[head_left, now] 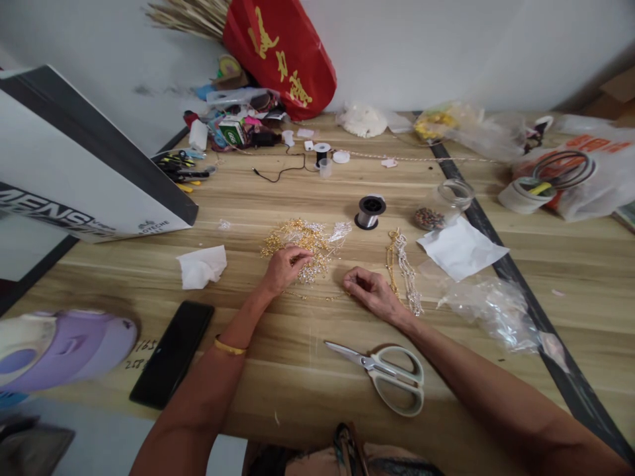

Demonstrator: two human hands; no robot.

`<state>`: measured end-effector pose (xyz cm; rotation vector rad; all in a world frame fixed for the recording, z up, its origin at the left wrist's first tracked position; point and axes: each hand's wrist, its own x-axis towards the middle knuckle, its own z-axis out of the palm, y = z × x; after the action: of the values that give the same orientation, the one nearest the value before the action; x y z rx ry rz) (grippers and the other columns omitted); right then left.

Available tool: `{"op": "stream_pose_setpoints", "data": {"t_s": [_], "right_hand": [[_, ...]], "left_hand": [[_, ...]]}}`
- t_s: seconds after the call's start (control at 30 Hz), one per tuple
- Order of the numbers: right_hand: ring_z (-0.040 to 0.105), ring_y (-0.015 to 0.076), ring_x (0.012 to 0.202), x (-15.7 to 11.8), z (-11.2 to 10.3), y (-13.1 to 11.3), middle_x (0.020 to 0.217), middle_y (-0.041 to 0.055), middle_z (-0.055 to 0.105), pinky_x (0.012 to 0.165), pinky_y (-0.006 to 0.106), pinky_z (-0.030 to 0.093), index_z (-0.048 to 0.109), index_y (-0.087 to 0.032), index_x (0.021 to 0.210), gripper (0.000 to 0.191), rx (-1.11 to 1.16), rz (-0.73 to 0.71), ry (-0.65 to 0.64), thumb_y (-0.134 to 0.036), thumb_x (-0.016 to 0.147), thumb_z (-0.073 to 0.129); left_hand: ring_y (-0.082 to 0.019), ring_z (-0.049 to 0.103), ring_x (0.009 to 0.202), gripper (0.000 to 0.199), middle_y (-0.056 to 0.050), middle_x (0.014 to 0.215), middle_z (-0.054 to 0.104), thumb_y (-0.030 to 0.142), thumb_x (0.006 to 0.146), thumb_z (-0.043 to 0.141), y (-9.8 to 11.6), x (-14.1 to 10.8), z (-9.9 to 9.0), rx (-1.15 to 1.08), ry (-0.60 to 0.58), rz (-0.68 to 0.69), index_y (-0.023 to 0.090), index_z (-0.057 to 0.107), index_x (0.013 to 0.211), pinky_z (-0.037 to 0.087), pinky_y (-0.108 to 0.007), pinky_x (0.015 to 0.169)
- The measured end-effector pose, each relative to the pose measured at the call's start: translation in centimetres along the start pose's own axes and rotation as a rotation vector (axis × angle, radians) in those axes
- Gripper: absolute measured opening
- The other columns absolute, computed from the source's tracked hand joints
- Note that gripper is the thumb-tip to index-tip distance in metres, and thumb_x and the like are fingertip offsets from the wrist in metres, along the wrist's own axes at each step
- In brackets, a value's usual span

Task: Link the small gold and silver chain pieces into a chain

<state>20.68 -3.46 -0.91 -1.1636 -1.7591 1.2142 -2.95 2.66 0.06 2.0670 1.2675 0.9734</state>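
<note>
My left hand reaches over a loose pile of gold and silver beaded chain pieces, thumb and fingers pinched together; whatever sits between the fingertips is too small to make out. My right hand rests on the table to the right of the pile, its fingertips closed at the end of a thin gold beaded chain. That chain lies across the wood between the two hands. Just beyond my right wrist are bundled gold and silver chains. Scissors with pale handles lie in front of me, blades partly closed.
A wire spool stands behind the pile, near a glass jar of beads. White paper and a clear plastic bag lie at right. A phone, a tissue and a large box are at left.
</note>
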Motion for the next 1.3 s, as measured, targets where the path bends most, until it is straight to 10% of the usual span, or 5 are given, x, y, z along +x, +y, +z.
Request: {"op": "stream_pose_setpoints", "data": {"t_s": [0.67,1.0,1.2,1.3], "right_hand": [[0.038,0.0108,0.057,-0.1,0.0,-0.1,0.062,-0.002,0.044,0.053,0.024,0.03,0.056,-0.016,0.08,0.027,-0.015,-0.002,0.005,-0.042,0.087,0.052],[0.04,0.011,0.057,-0.1,-0.1,-0.7,0.062,-0.0019,0.046,0.053,0.024,0.031,0.056,-0.016,0.078,0.027,-0.007,0.006,0.004,-0.042,0.087,0.053],[0.039,0.0106,0.057,-0.1,0.0,-0.4,0.062,-0.0021,0.045,0.053,0.024,0.031,0.055,-0.016,0.078,0.026,-0.018,0.0,0.008,-0.041,0.087,0.053],[0.039,0.0104,0.057,-0.1,0.0,-0.3,0.061,-0.0025,0.044,0.053,0.023,0.031,0.056,-0.016,0.079,0.026,-0.013,-0.007,0.01,-0.04,0.087,0.053]], "left_hand": [[-0.015,0.066,0.063,0.032,-0.006,0.074,0.072,0.026,0.062,0.074,-0.7,0.3,-3.7,-0.471,0.163,-0.274,0.012,0.069,0.091,0.056,-0.03,0.065],[-0.018,0.062,0.066,0.009,-0.004,0.068,0.068,0.021,0.074,0.061,-3.7,-0.4,-6.9,0.358,0.361,-0.284,0.016,0.069,0.074,0.048,-0.03,0.069],[-0.029,0.053,0.107,0.045,-0.013,0.11,0.06,0.01,0.072,0.06,-3.9,-0.7,-7.7,0.536,0.425,-0.151,0.017,0.059,0.117,0.038,-0.043,0.097],[-0.026,0.054,0.1,0.032,-0.01,0.101,0.062,0.014,0.077,0.058,-2.9,-0.2,-7.3,0.534,0.29,-0.083,0.017,0.065,0.108,0.038,-0.043,0.097]]}}
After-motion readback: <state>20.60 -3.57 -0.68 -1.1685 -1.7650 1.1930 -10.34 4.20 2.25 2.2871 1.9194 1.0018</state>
